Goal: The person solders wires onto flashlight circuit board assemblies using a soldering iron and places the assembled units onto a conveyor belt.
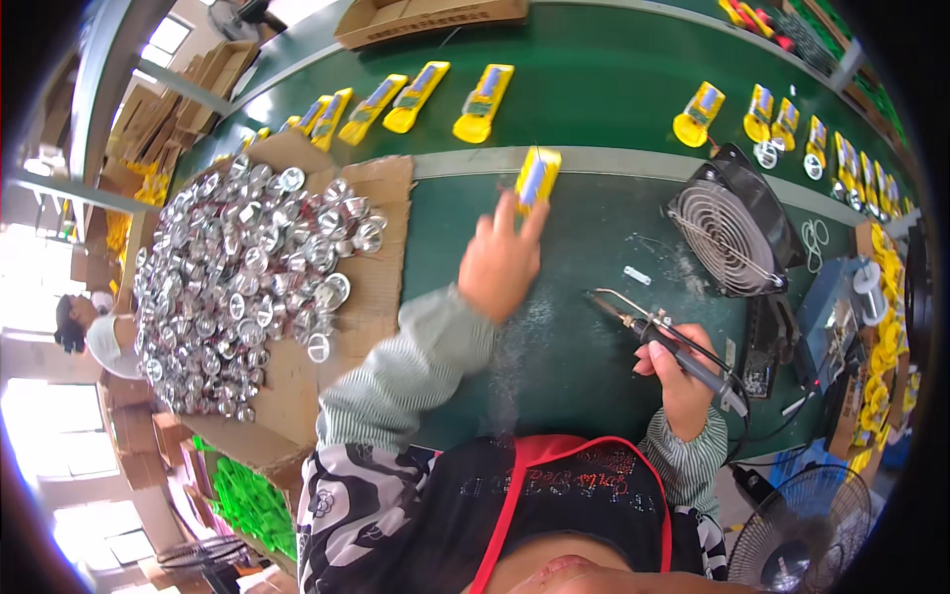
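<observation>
Your left hand (500, 262) pinches a yellow torch (535, 180) at the green conveyor (594, 89) edge, where finished torches already ride; your right hand (683, 381) grips a soldering iron (658, 342). Many silver reflectors (242, 277) remain piled left of the conveyor.

Your left hand (500, 265) pinches a yellow flashlight-shaped piece with a blue label (536, 178) at twelve o'clock. Beyond it, more yellow pieces with blue-and-green labels (416, 99) lie along the green belt from eleven to two o'clock. Brown cardboard boxes (430, 18) sit at twelve o'clock's far edge, and others stack at ten o'clock (213, 84).
</observation>
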